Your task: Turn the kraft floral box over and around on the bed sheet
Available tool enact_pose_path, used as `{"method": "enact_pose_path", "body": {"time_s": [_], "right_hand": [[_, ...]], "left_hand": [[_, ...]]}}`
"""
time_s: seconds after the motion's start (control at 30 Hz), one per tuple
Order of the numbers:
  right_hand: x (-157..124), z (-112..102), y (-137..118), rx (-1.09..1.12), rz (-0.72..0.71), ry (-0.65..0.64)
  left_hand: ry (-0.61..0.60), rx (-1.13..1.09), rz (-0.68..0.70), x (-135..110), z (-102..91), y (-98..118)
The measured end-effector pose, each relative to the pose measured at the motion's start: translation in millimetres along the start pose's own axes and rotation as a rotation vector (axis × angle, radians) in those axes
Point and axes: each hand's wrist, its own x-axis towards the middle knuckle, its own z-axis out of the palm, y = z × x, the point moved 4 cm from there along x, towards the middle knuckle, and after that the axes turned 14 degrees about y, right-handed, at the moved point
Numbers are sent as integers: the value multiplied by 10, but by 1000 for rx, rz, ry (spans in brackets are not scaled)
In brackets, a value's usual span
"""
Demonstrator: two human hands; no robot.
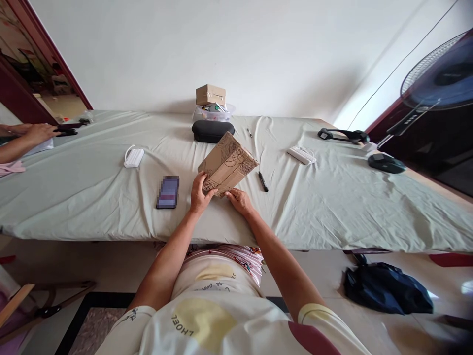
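A brown cardboard box (231, 165) with dark looping scribbles and a strip along its middle is held tilted over the cloth-covered table. My left hand (200, 194) grips its lower left corner, fingers along the side and thumb on the face. At the lower edge, my right hand (239, 199) pinches the box between thumb and fingers; some fingertips are hidden. A black marker (263, 181) lies to the right of the box. Left of my left hand rests a smartphone (168, 192) with a lit, blurred screen.
Behind the box are a black case (213, 131) and a plastic basket (216, 114) bearing a small carton (210, 94). White power banks (134, 158) lie on both sides. At right are a black headset (343, 135), a mouse (386, 163) and a fan (439, 74). Another person's hands (40, 133) show far left.
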Motion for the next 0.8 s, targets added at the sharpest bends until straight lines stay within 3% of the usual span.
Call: {"method": "enact_pose_path", "body": {"time_s": [0.07, 0.23, 0.3, 0.5, 0.63, 0.8], "right_hand": [[13, -36, 49, 18, 55, 87], [12, -354, 250, 140, 274, 625], [3, -446, 279, 145, 286, 731], [30, -423, 218, 174, 236, 638], [28, -411, 231, 155, 250, 648], [32, -420, 260, 143, 247, 641]], "left_hand": [[8, 17, 59, 8, -7, -5], [-2, 35, 123, 23, -16, -39], [-33, 32, 128, 18, -1, -35], [-103, 45, -6, -20, 43, -68], [-69, 33, -191, -48, 31, -181], [-145, 48, -393, -92, 72, -262]]}}
